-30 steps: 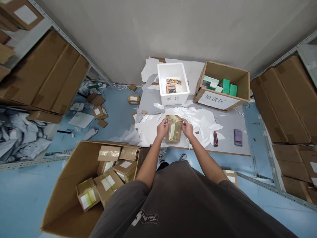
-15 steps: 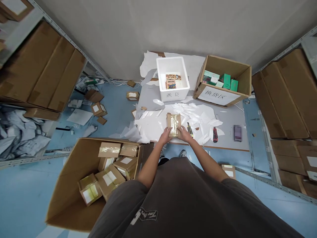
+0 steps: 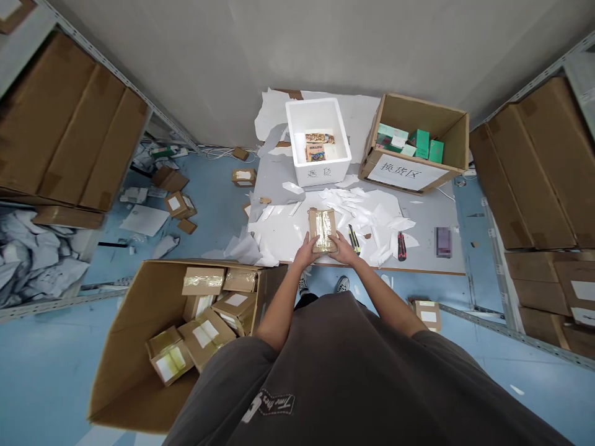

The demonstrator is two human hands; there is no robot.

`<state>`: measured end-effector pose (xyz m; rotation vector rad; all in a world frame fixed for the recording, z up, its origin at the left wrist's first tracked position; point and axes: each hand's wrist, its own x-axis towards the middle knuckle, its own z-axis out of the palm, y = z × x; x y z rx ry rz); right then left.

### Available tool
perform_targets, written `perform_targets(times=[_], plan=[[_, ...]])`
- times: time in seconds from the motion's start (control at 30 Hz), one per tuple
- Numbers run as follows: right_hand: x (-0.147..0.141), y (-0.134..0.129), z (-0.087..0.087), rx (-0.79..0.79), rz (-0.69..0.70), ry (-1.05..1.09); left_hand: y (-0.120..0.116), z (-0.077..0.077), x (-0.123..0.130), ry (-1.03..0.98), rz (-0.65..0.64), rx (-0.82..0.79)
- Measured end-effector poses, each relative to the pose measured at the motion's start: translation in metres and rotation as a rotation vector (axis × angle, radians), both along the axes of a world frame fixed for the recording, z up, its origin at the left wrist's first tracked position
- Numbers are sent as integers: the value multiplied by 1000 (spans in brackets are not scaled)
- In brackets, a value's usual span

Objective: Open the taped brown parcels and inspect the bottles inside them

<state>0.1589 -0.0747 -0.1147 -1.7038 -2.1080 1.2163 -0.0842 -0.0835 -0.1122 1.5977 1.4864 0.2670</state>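
Both hands grip a small cardboard box (image 3: pixel 322 228) with shiny clear tape down its middle, at the front edge of the table. My left hand (image 3: pixel 306 251) is closed on its near left corner, and my right hand (image 3: pixel 343 249) on its near right corner. Just right of the right hand lies a yellow-and-black box cutter (image 3: pixel 354 239). Farther right is a red-and-black box cutter (image 3: pixel 401 246). Torn white paper scraps (image 3: pixel 357 207) spread around and beyond the box.
A white foam bin (image 3: pixel 320 173) with a few packets and an open carton (image 3: pixel 404 174) of green boxes stand at the table's back. A big carton (image 3: pixel 121 347) of taped parcels is at my left. Shelves with cartons (image 3: pixel 534 173) flank both sides.
The view has shifted slightly, so the scene sits a little higher and to the left. Both hands keep hold of the cardboard box.
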Motion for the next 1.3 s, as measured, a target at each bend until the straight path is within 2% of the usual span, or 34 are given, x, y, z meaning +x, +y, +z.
perform_targets(times=[0.1, 0.17, 0.23, 0.33, 0.4, 0.5, 0.6, 0.67, 0.73, 0.8, 0.87, 0.93, 1.0, 1.13, 1.2, 1.3], plan=[[15, 11, 9, 126, -34, -56, 20, 12, -10, 79, -51, 91], [31, 18, 13, 195, -77, -111, 44, 20, -15, 142, -87, 175], [51, 23, 12, 213, -122, -174, 73, 26, -18, 198, -182, 197], [80, 25, -1, 170, -180, -266, 111, 31, -16, 342, -368, 134], [91, 24, -17, 108, -205, -308, 126, 31, -15, 458, -480, 66], [94, 27, -45, -37, -236, -339, 128, 30, -16, 543, -466, 23], [86, 35, -71, -171, -291, -406, 111, 28, -16, 524, -365, 44], [81, 41, -81, -200, -319, -436, 96, 27, -11, 503, -302, 58], [80, 46, -84, -183, -353, -425, 83, 25, -2, 501, -236, 59], [83, 53, -77, -138, -404, -379, 75, 24, 8, 511, -176, 44], [89, 62, -61, -78, -443, -311, 72, 24, 18, 520, -133, 19], [90, 75, -38, -23, -437, -244, 73, 26, 26, 525, -102, -9], [80, 91, -10, 12, -367, -178, 74, 29, 33, 525, -80, -24], [26, 112, 34, -8, -88, -131, 73, 36, 40, 509, -60, -30], [-6, 112, 45, -52, 19, -210, 70, 37, 40, 506, -58, -29], [-39, 106, 53, -106, 56, -361, 66, 36, 40, 482, -69, -27]])
